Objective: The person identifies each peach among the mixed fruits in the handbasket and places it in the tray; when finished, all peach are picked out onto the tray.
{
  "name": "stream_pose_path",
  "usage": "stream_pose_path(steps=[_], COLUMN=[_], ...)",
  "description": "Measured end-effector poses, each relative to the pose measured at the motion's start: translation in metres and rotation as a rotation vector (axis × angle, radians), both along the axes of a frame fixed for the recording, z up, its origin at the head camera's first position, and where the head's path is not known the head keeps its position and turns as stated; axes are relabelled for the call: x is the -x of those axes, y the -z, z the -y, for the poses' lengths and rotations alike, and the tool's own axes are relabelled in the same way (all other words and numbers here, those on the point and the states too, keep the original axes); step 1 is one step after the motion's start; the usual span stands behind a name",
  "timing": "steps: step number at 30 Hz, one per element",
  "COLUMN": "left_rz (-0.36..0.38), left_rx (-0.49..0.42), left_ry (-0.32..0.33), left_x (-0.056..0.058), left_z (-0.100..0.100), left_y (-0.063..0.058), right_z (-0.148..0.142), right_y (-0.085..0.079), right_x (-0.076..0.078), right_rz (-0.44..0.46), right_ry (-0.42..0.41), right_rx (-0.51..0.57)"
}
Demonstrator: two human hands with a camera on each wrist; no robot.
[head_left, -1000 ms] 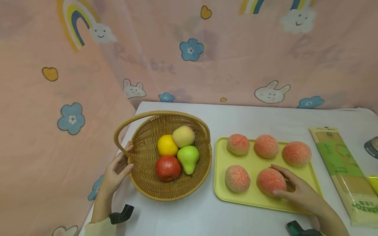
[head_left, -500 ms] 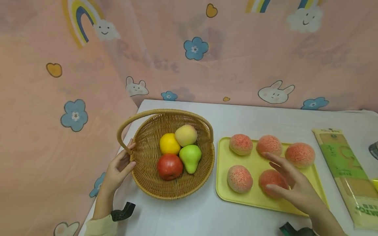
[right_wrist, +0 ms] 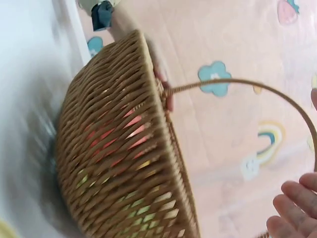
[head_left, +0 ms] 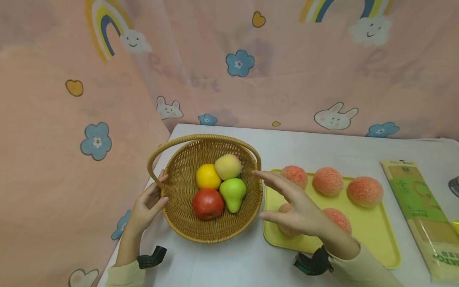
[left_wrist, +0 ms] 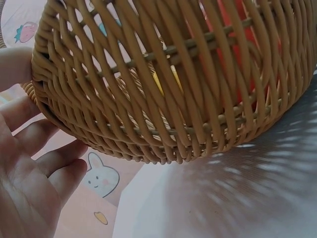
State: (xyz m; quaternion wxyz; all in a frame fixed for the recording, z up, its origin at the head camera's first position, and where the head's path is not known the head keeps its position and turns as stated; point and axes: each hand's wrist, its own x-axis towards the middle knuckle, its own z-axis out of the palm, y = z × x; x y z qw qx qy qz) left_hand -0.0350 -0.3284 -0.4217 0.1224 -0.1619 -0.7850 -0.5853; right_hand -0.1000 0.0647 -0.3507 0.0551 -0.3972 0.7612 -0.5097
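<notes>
My left hand (head_left: 145, 211) grips the left rim of a wicker basket (head_left: 177, 195) near the handle's foot, thumb on the near side. In the left wrist view its fingers (left_wrist: 64, 158) lie against the basket's woven side. Inside are a red apple (head_left: 208, 204), a green pear (head_left: 234, 195), a yellow round fruit (head_left: 208, 176) and a pale peach (head_left: 228, 166). At the basket's right rim, my right hand (head_left: 301, 211) is spread with thumb and fingers apart, holding nothing. It partly hides pink speckled bun-like rounds (head_left: 328, 181) on a yellow tray (head_left: 376, 235).
Right of the tray lies a long flat package (head_left: 412, 207) with a green label. A dark round object (head_left: 454, 185) shows at the right edge. The white-covered table (head_left: 215, 267) meets a pink printed cloth (head_left: 201, 40) behind and at left.
My right hand has let go of a pink round on the tray, lifted off and moved left to the basket's right rim. The left hand has kept its hold on the basket.
</notes>
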Motion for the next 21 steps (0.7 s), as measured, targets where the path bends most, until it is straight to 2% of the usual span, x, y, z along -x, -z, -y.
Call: stream_pose_path(steps=[6,15,21], left_rz=[0.031,0.012,-0.02], left_rx=[0.014,0.014,0.007], left_ry=[-0.003,-0.007,-0.014], left_x=[0.0,0.002,0.001], left_z=[-0.001,-0.001,-0.002], left_y=[-0.003,0.0,-0.001], right_z=[0.041,0.09,0.109], right_y=[-0.02,-0.035,-0.039], right_x=[0.015,0.042,0.058], right_rz=[0.032,0.044,0.149], right_ry=[-0.021,0.008,0.034], right_rx=[-0.047,-0.106,-0.173])
